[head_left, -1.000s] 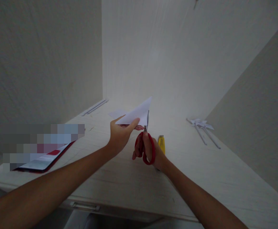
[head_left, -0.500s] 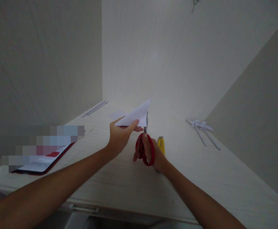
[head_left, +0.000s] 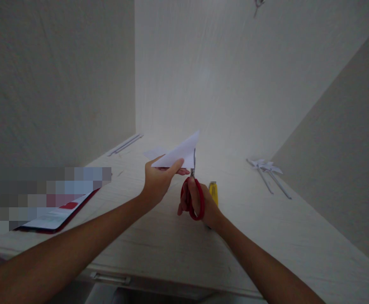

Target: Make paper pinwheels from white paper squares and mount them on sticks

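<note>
White paper (head_left: 184, 151), right edge along scissors (head_left: 202, 200).

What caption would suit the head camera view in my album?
Left hand holds white paper; right hand holds red-handled scissors at its edge.

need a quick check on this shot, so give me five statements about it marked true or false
1. The right hand holds the red-handled scissors. True.
2. The left hand lies flat on the table. False: it grips the white paper.
3. Thin white sticks lie at the back left of the table. True.
4. The red-edged device lies to the right of both hands. False: the red-edged device lies to their left.
5. The white pinwheels lie on the table's right side. True.
</note>
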The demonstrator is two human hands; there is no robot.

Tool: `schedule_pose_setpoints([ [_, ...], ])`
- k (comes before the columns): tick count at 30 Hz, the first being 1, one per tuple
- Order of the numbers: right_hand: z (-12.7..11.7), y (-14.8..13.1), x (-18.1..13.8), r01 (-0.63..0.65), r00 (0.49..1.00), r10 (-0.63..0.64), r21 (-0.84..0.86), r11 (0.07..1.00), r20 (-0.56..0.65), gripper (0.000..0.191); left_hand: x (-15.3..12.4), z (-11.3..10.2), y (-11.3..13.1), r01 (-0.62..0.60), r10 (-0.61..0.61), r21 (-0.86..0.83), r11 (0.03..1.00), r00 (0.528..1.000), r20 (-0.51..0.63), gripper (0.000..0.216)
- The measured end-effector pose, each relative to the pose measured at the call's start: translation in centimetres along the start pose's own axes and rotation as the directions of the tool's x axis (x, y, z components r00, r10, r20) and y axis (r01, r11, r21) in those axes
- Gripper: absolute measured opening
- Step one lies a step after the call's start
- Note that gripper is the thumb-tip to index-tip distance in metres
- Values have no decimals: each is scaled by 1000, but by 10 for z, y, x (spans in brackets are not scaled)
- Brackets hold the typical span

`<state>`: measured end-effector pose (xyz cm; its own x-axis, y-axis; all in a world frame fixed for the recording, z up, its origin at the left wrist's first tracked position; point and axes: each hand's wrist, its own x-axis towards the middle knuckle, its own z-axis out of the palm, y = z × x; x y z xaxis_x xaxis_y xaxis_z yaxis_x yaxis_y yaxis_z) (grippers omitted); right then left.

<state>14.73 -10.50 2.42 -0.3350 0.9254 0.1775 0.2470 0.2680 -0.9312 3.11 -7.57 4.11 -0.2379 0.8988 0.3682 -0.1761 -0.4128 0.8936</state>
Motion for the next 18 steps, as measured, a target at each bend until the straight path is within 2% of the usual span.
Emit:
schedule_pose_setpoints([
  [5,2,3,1,-21,999,22,35,999,-23,56,1,1,-1,11,-11,-14,1000,1000,-8,17],
  [10,2,8,2,1,999,-3,-43,999,-44,56,0,2,0,22,-23,-19,1000,1000,-14,17],
  [18,2,-1,0,-36,998,34,-27,999,-59,54,-1,3,2,67,-70,-69,995,997,-37,16],
])
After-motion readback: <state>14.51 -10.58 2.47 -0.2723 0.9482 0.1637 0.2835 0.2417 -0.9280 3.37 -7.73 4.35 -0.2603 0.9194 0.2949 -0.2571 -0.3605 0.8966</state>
